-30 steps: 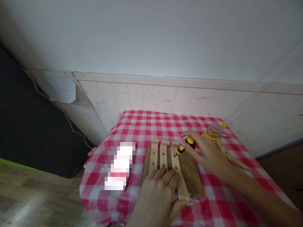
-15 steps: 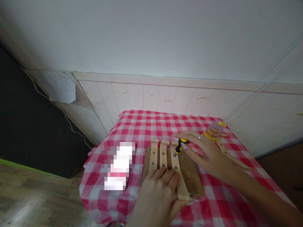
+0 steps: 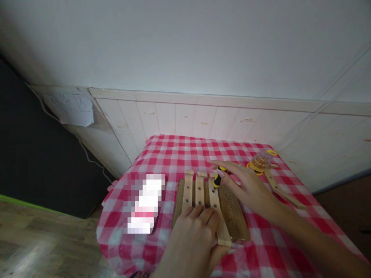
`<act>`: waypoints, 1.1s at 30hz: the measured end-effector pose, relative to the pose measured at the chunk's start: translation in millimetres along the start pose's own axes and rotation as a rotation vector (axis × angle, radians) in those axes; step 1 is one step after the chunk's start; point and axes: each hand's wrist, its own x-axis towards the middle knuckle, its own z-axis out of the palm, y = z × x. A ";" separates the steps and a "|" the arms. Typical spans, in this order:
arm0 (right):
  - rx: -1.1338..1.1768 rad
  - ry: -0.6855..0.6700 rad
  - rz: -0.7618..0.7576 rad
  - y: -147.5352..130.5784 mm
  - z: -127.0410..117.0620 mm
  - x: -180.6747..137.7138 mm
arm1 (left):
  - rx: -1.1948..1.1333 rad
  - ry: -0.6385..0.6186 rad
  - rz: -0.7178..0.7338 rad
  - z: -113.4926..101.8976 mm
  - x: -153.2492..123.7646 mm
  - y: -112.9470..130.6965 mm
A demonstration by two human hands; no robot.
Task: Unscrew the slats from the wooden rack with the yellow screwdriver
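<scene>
A dark wooden board (image 3: 234,214) lies on the table with three pale curved wooden hooks across it: left (image 3: 188,193), middle (image 3: 199,195) and right (image 3: 222,227). Screw heads show in the hooks. My left hand (image 3: 197,233) is closed over them, fingers curled on top and thumb at the board's near edge. A short black-and-yellow screwdriver (image 3: 217,180) is pinched in my right hand (image 3: 247,189). It stands slightly tilted, its tip at the upper screw of the right hook. My left hand hides the lower parts of the left and middle hooks.
A clear jar with a yellow rim (image 3: 261,161) lies tipped at the far right, small pieces inside. Beside it rests another wooden hook (image 3: 285,197). A pixelated white item (image 3: 147,202) is on the left of the checked tablecloth (image 3: 174,150). A panelled wall (image 3: 188,119) borders the far edge.
My right hand has turned and shifted slightly left, and the screwdriver stays at the same screw. My left hand keeps its place on the hooks.
</scene>
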 end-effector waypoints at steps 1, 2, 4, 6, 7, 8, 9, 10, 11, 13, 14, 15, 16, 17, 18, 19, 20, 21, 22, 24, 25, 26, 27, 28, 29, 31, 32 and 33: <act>-0.001 0.000 0.003 0.2 -0.1 0.1 | 0.005 -0.001 0.007 -1.5 0.6 -0.3; -0.003 0.003 0.006 0.5 -0.2 0.0 | 0.008 0.003 0.017 -2.5 0.9 -0.9; -0.005 0.012 0.007 1.5 -0.7 -0.8 | 0.013 0.023 0.037 -2.7 0.7 -2.5; -0.003 0.008 -0.004 3.2 -1.6 -2.4 | 0.010 0.043 0.053 -1.0 -0.4 -4.2; -0.001 -0.001 -0.014 4.2 -2.1 -3.4 | 0.004 0.045 0.058 0.2 -1.0 -4.9; -0.002 -0.014 -0.026 5.2 -2.8 -4.6 | -0.004 0.042 0.059 1.2 -1.5 -5.4; -0.005 -0.029 -0.039 6.0 -3.4 -5.7 | -0.015 0.035 0.057 2.1 -1.7 -5.7; -0.011 -0.043 -0.054 6.6 -3.9 -6.8 | -0.026 0.025 0.055 2.7 -1.7 -5.8; -0.016 -0.053 -0.068 6.8 -4.3 -7.7 | -0.034 0.016 0.051 3.1 -1.4 -5.7; -0.019 -0.052 -0.089 6.1 -4.6 -8.7 | -0.041 0.008 0.037 3.3 -0.2 -5.0; -0.014 -0.044 -0.096 5.3 -4.4 -8.8 | -0.042 0.005 0.030 3.4 0.5 -4.4; -0.004 -0.030 -0.097 4.4 -4.0 -8.6 | -0.042 0.005 0.022 3.5 1.2 -3.9; 0.009 -0.014 -0.096 3.5 -3.5 -8.2 | -0.043 0.007 0.013 3.6 1.7 -3.3; 0.022 0.001 -0.094 2.7 -2.9 -7.6 | -0.045 0.009 0.004 3.8 2.1 -2.9; 0.035 0.016 -0.090 2.1 -2.2 -7.0 | -0.049 0.009 -0.001 4.0 2.3 -2.5; 0.044 0.028 -0.084 1.8 -1.5 -6.5 | -0.052 0.011 -0.004 4.1 2.3 -2.3; 0.049 0.041 -0.078 1.8 -0.9 -6.2 | -0.056 0.013 -0.006 4.1 2.2 -2.3; 0.051 0.052 -0.073 1.8 -0.4 -6.0 | -0.058 0.016 -0.007 4.0 2.1 -2.3; 0.051 0.061 -0.068 2.0 -0.2 -6.1 | -0.060 0.018 -0.005 3.7 2.0 -2.4; 0.057 0.062 -0.056 2.1 -0.5 -6.9 | -0.059 0.017 0.000 2.8 2.2 -2.7; 0.071 0.049 -0.051 1.9 -1.0 -7.5 | -0.058 0.011 0.002 2.3 2.6 -2.8; 0.089 0.029 -0.047 1.4 -1.7 -8.2 | -0.057 0.004 0.003 1.8 3.0 -2.9; 0.106 0.009 -0.044 0.7 -2.3 -8.8 | -0.057 -0.002 0.001 1.4 3.5 -3.0; 0.118 -0.007 -0.049 -0.1 -2.9 -9.3 | -0.057 -0.010 0.002 1.3 3.9 -3.0; 0.122 -0.017 -0.060 -1.1 -3.3 -9.5 | -0.059 -0.010 0.001 1.3 4.0 -3.0; 0.116 -0.013 -0.088 -2.5 -2.8 -9.5 | -0.067 0.004 0.006 1.6 3.6 -3.2; 0.118 -0.006 -0.096 -2.9 -2.0 -9.2 | -0.070 0.019 0.010 1.7 3.1 -3.4; 0.129 0.003 -0.099 -3.0 -0.8 -8.7 | -0.070 0.037 0.017 1.7 2.5 -3.7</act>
